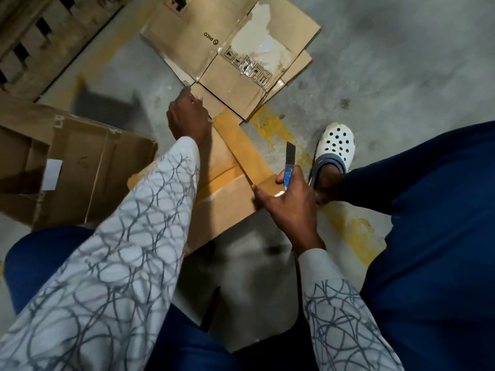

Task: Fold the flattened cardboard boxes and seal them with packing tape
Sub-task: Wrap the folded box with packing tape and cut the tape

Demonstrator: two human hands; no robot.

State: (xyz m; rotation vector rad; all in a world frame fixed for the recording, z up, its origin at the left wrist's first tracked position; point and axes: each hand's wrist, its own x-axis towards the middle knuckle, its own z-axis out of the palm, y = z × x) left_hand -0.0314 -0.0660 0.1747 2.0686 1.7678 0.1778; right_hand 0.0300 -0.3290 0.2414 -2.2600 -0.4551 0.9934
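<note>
On the concrete floor between our knees sits the cardboard box, top flaps closed, with a strip of packing tape stretched along its seam. Our left hand bears on the tape's far end; its fingers are hidden, so we cannot tell whether that grip pinches or presses. Our right hand has its grip clamped on a blue utility knife, blade out, 1 finger on the tape. We judge the box light and stiff but easily dented, best steadied at its edges, and the tape thin and clingy. To our left, 1 open box shows a dark interior and a white slip. Flattened boxes lie beyond.
</note>
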